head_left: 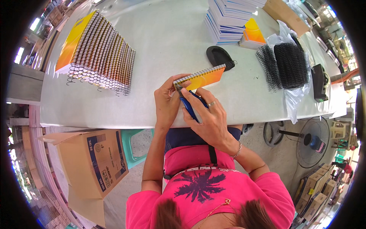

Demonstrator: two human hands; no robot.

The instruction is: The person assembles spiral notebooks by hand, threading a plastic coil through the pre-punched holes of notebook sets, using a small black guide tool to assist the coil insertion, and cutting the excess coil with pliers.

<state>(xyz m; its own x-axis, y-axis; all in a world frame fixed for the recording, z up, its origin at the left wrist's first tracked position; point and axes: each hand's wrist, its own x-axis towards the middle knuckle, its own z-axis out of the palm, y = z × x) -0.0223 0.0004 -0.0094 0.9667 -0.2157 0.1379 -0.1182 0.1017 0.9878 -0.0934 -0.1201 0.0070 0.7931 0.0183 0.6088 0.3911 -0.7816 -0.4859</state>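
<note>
My left hand (166, 100) is closed on the left end of a spiral notebook (206, 79) with a yellow-orange cover. It is tilted above the table, its coil edge upward. In my right hand (213, 119) are blue-handled cutting pliers (189, 108). Their jaws are at the left end of the coil, partly hidden by my fingers, so I cannot tell whether they touch the wire. Just beyond the notebook's right end lies a black oval dish (217, 54), with a short piece of black coil (231, 65) at its rim.
A tall pile of coil-bound notebooks (101, 53) stands at the left of the white table (164, 42). Stacked unbound books (225, 21) and an orange-covered notebook (252, 33) are at the back right. Black coils (290, 65) lie on plastic at right. Below are a cardboard box (89, 160) and a fan (313, 143).
</note>
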